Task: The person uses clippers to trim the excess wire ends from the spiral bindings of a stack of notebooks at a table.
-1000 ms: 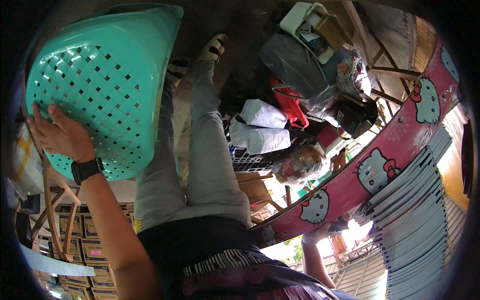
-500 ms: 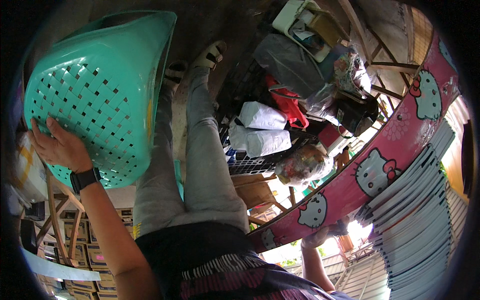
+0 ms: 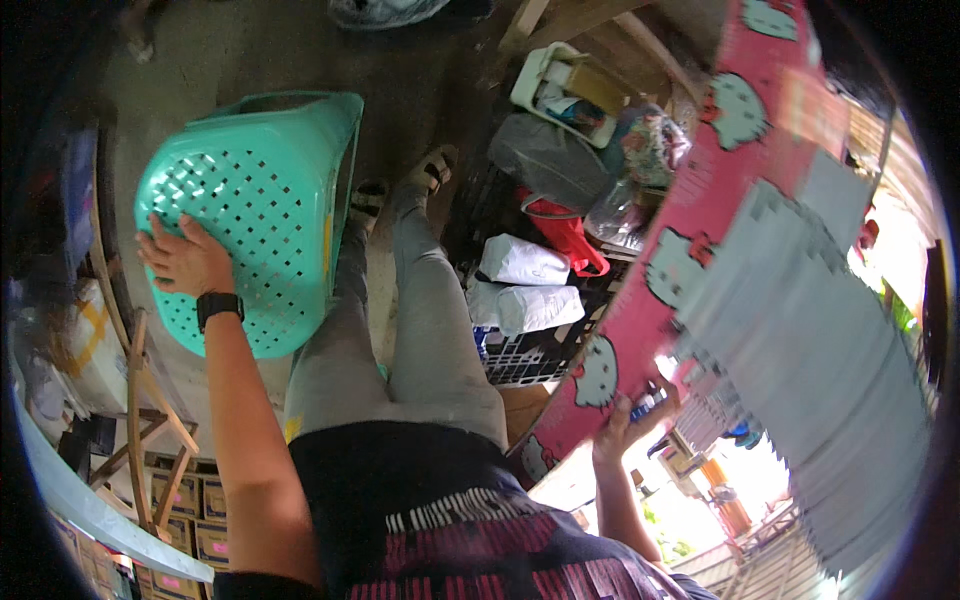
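My left hand (image 3: pixel 188 258) lies with its fingers spread on a green plastic chair (image 3: pixel 275 200), whose panel has a woven pattern of holes. A dark watch band circles that wrist. My right hand (image 3: pixel 628 425) is raised at the right, its fingers closed around a small blue and dark object (image 3: pixel 648 404); its kind is not clear. Beside this hand runs a pink tabletop edge (image 3: pixel 640 330) with white cartoon cats on it. On that surface rests a large stack of pale grey sheets (image 3: pixel 800 340), partly blurred.
White wrapped packages (image 3: pixel 538 309) lie on a black crate (image 3: pixel 545 355), near a red bag (image 3: pixel 567 243) and a grey bag (image 3: pixel 548 162). Farther off is a white bin (image 3: pixel 560 95). Wooden legs (image 3: pixel 140 430) and stacked cardboard boxes (image 3: pixel 185 497) are at the lower left.
The view has shifted, and the chair appears smaller and farther right. My left hand stays on its panel. My right hand has risen beside the pink edge, showing the blue object.
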Demonstrator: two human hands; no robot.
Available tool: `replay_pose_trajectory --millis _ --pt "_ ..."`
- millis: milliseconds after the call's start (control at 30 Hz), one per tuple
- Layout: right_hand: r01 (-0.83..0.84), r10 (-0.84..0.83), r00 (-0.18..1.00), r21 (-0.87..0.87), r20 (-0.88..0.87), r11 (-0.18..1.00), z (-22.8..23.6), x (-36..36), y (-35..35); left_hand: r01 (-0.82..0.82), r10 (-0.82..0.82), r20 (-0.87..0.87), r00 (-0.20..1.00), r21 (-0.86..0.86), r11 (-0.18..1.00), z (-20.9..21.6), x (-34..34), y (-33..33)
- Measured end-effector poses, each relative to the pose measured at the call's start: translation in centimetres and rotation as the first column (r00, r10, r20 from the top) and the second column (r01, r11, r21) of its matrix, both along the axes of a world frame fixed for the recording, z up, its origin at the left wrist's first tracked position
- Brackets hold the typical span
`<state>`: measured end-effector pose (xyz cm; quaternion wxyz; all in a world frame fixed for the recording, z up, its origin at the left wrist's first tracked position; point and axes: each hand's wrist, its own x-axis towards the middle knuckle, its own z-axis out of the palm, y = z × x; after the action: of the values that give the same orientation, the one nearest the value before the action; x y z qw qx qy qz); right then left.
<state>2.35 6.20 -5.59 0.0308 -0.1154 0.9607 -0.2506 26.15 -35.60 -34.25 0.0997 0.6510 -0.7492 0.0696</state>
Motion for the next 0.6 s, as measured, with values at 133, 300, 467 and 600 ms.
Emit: replay_pose_trajectory --millis 133,300,467,600 --pt "-0.202 0.222 0.973 0.247 -0.055 0.948 1.9 -1.7 -0.9 -0.166 0.16 0.043 0.986 0.253 0.953 3.2 -3.8 0.3" --pt "-0.103 0.093 0.99 0.096 0.102 0.99 4.3 -1.7 -2.7 0.84 -0.207 -0.926 0.316 0.172 0.514 18.4 -18.9 8.5" --pt "-0.103 0.093 0.993 0.157 0.071 0.982 4.9 -2.2 -3.2 0.997 0.186 -0.982 0.026 0.012 -0.074 25.8 -24.6 17.9" --pt "-0.091 0.082 0.995 0.174 0.059 0.98 4.8 -1.7 -3.3 0.988 -0.108 -0.992 -0.071 -0.085 0.132 26.4 -24.7 19.9"
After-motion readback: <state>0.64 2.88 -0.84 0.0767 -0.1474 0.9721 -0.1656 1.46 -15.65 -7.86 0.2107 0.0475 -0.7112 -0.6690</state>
